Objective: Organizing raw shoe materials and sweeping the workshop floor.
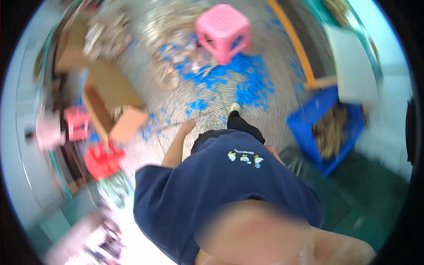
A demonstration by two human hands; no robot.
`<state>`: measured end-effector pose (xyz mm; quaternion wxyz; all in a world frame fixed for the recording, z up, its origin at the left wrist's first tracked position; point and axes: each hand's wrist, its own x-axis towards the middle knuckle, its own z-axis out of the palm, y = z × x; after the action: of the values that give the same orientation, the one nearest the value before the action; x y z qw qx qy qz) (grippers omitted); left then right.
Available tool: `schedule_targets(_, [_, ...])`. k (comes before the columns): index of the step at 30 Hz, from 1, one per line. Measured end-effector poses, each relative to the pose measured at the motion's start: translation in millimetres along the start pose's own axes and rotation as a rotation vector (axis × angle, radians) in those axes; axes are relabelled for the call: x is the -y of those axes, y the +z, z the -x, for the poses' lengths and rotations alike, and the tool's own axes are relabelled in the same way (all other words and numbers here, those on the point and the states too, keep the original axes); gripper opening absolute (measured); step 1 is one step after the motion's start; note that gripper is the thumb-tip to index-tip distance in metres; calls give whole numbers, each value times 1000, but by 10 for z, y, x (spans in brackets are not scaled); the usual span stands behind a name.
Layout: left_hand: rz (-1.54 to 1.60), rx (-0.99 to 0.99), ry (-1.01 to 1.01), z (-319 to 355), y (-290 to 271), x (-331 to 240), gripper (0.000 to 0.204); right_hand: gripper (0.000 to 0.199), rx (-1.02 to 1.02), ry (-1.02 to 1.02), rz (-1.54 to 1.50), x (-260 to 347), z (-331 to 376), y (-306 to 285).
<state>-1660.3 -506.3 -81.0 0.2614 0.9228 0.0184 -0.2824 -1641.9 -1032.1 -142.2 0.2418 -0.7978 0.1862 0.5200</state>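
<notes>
My left hand (187, 127) hangs beside my dark trousers, over the floor. Motion blurs its fingers, and I make out nothing held in it. Only a sliver of my right hand (274, 153) shows past the edge of my navy T-shirt (207, 176); its fingers are hidden. Nearest to the right hand is a dark green surface (304, 168). One foot in a pale shoe (235, 107) is on the floor in front, at the edge of scattered blue scraps (254, 86).
A pink plastic stool (223, 26) stands ahead among blue scraps and a brownish pile (172, 26). Open cardboard boxes (112, 84) and a red basket-like thing (104, 160) are on the left. A blue crate (304, 117) with brownish pieces stands right, below an orange-edged frame (293, 39).
</notes>
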Motion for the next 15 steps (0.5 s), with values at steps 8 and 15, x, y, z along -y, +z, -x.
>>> schedule_targets(8, [697,-521,-327,-66,-962,-992,32,16,-223,-1405,113,5075,976,-2916])
schedule_targets(15, [332,-279,-670,413,672,-18,33,33,21,-1508,-246,7208,2021,-2738])
